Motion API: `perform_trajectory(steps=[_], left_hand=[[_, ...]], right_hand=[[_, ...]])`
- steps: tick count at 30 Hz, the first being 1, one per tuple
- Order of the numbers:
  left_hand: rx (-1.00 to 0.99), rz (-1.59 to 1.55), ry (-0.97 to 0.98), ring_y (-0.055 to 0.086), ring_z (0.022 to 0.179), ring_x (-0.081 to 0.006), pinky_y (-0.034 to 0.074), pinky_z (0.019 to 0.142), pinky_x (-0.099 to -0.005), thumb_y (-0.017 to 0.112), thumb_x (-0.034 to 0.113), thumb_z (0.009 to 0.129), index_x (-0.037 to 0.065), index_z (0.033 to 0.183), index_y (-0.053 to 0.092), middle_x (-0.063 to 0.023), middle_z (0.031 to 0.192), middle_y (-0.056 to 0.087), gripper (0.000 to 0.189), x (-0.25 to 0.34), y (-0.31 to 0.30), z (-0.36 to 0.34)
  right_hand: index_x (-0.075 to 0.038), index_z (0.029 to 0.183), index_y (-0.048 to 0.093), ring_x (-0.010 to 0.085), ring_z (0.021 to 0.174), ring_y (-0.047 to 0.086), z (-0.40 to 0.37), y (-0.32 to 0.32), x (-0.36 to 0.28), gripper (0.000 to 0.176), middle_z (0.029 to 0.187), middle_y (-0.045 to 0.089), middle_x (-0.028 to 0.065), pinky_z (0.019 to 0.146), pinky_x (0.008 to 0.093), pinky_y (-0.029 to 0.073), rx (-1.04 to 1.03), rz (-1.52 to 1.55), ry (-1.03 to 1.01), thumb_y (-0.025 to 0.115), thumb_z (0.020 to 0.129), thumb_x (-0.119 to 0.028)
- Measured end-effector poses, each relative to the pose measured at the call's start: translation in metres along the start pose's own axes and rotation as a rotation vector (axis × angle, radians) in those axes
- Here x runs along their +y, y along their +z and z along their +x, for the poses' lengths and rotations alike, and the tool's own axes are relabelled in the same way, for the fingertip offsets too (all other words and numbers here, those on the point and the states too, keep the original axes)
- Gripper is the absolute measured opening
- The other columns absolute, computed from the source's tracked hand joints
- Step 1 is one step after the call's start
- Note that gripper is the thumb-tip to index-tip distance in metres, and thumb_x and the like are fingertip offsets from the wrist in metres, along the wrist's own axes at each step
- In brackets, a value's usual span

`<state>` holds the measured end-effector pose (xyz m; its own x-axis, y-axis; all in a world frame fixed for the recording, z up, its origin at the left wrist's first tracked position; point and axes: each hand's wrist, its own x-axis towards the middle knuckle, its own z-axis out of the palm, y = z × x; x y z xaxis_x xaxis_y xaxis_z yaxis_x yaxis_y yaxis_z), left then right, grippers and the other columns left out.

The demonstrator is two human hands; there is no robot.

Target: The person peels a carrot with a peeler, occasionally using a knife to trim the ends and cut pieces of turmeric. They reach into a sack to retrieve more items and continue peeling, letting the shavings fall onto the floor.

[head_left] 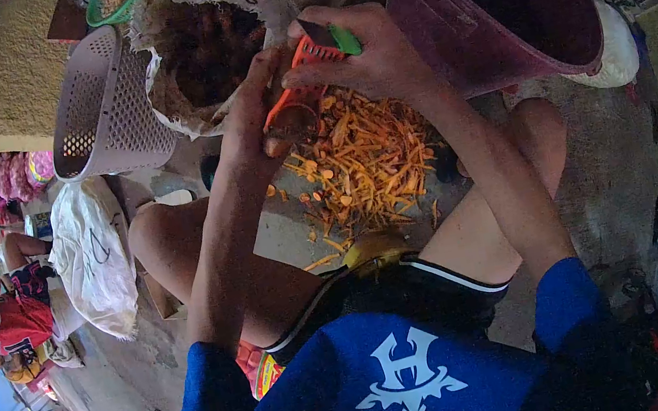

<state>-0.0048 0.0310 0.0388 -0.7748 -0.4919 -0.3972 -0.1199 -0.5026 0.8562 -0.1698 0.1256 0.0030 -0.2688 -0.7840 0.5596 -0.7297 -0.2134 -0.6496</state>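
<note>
My left hand (252, 102) is closed around an orange object with a row of dark slots (315, 53) and a rounded, brownish hollow lower end. My right hand (375, 50) grips a small knife with a green handle (345, 40) and a dark blade, its thumb lying across the orange object. I cannot tell whether that object is a plastic tool or partly a carrot. Below both hands, a heap of orange peelings and cut ends (374, 165) covers the floor between my legs.
An open woven sack (277, 0) with dark contents stands ahead, beside a perforated grey basket (133, 116). A large maroon tub (448, 34) is at the right. Leftward are a white sack (94, 257) and a seated person in red (23, 319). A green basket (118, 16) sits behind.
</note>
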Motion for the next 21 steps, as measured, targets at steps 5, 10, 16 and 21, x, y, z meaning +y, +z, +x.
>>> perform_trajectory(steps=[5, 10, 16, 21], left_hand=[[-0.140, -0.189, -0.024, 0.066, 0.086, -0.0148, 0.058, 0.063, -0.0288, 0.045, 0.039, 0.107, 0.009, 0.126, 0.053, -0.0063, 0.106, 0.063, 0.036, -0.020, -0.026, 0.029], [-0.151, -0.217, -0.001, 0.065, 0.087, -0.0171, 0.059, 0.070, -0.0322, 0.047, 0.036, 0.107, 0.011, 0.125, 0.053, -0.0063, 0.108, 0.061, 0.032, -0.024, -0.039, 0.039], [-0.160, -0.118, 0.010, 0.066, 0.090, -0.0174, 0.058, 0.071, -0.0306, 0.046, 0.035, 0.106, 0.011, 0.130, 0.050, -0.0062, 0.110, 0.062, 0.033, -0.017, -0.030, 0.026], [-0.138, -0.143, -0.002, 0.066, 0.091, -0.0173, 0.057, 0.071, -0.0304, 0.049, 0.033, 0.105, 0.009, 0.128, 0.053, -0.0063, 0.110, 0.062, 0.034, -0.011, -0.038, 0.024]], right_hand=[[-0.003, 0.107, 0.069, 0.0120, 0.084, 0.067, 0.005, -0.012, 0.018, 0.051, 0.090, 0.072, 0.0056, 0.078, 0.0301, 0.054, 0.124, -0.173, -0.064, 0.087, 0.077, -0.041], [-0.005, 0.111, 0.070, 0.0137, 0.085, 0.066, 0.007, -0.020, 0.042, 0.052, 0.088, 0.070, 0.0044, 0.082, 0.0325, 0.053, 0.308, -0.113, 0.352, 0.085, 0.079, -0.042], [-0.009, 0.105, 0.068, 0.0123, 0.087, 0.066, 0.003, -0.002, 0.025, 0.045, 0.089, 0.071, 0.0032, 0.084, 0.0308, 0.053, 0.137, -0.075, 0.093, 0.086, 0.079, -0.041], [-0.009, 0.106, 0.069, 0.0114, 0.086, 0.066, 0.008, -0.019, 0.043, 0.045, 0.087, 0.070, 0.0029, 0.083, 0.0303, 0.053, 0.273, -0.082, 0.364, 0.086, 0.079, -0.040]])
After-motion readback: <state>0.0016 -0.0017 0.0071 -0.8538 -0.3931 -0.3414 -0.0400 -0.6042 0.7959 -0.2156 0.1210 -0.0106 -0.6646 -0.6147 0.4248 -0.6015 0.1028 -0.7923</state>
